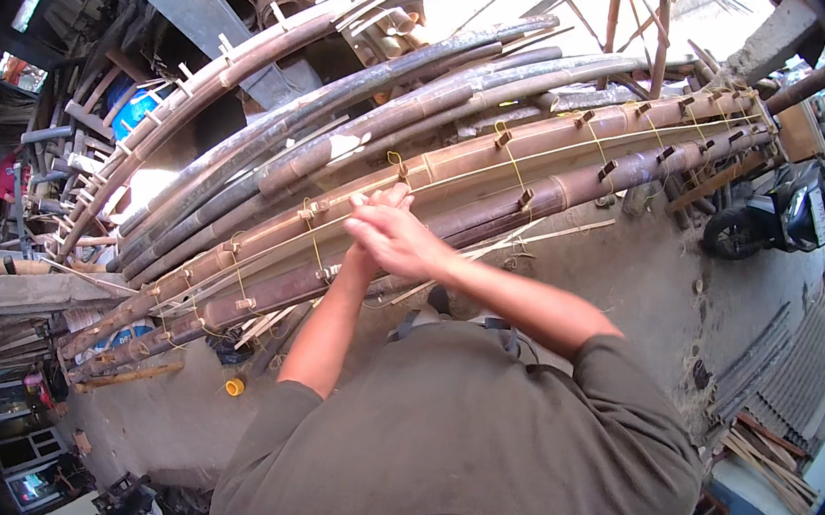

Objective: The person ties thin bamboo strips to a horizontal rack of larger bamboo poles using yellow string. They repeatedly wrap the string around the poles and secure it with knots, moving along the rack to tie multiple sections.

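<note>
Two long brown bamboo poles run side by side in front of me, a far pole and a near pole. Short wooden pegs stick out along both, and thin yellow cord spans the gap at intervals. My left hand rests at the far pole with its fingers curled. My right hand crosses over it, closed, and hides part of it. The two hands touch each other close to a peg with cord. Whatever lies inside their fingers is hidden.
Behind the poles lies a stack of dark bamboo. A curved bamboo pole with pegs arcs at the left. A motorbike stands far right, above corrugated sheets. A small yellow ring sits on the floor.
</note>
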`<state>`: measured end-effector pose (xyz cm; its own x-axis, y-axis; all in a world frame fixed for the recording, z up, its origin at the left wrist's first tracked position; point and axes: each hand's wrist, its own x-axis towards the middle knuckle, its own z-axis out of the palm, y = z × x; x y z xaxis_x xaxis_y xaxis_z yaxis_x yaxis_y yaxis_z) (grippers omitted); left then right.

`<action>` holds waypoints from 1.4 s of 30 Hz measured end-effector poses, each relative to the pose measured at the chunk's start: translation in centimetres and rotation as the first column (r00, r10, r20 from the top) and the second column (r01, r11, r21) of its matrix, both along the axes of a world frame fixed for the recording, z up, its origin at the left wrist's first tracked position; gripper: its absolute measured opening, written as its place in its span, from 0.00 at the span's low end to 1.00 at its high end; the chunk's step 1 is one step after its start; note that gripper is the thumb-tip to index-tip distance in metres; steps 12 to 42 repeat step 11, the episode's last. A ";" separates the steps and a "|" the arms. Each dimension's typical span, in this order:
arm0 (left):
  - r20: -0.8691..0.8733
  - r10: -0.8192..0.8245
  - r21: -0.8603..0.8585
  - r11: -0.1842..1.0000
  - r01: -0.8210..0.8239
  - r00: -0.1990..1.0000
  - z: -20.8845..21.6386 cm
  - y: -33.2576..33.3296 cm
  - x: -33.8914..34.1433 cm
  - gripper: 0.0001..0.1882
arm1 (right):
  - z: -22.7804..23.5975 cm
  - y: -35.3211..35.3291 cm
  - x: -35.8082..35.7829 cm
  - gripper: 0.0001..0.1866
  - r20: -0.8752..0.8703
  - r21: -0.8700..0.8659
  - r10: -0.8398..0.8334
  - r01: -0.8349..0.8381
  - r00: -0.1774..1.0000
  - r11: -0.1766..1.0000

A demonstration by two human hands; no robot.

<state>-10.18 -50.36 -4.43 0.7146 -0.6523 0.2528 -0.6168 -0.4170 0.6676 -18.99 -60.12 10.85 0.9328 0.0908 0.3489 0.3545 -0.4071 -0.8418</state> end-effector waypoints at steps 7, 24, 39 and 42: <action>-0.139 0.065 0.350 0.937 -0.012 0.988 6.3 -2.2 -0.2 0.16 | -6.2 -8.6 10.6 0.30 -0.441 -0.590 -0.330 0.008 0.835 0.807; -0.253 0.152 0.454 0.891 -0.021 0.956 6.8 -1.2 0.2 0.23 | -4.8 -7.0 9.4 0.24 -0.403 0.374 0.186 -0.024 0.896 0.927; -0.253 0.152 0.454 0.891 -0.021 0.956 6.8 -1.2 0.2 0.23 | -4.8 -7.0 9.4 0.24 -0.403 0.374 0.186 -0.024 0.896 0.927; -0.253 0.152 0.454 0.891 -0.021 0.956 6.8 -1.2 0.2 0.23 | -4.8 -7.0 9.4 0.24 -0.403 0.374 0.186 -0.024 0.896 0.927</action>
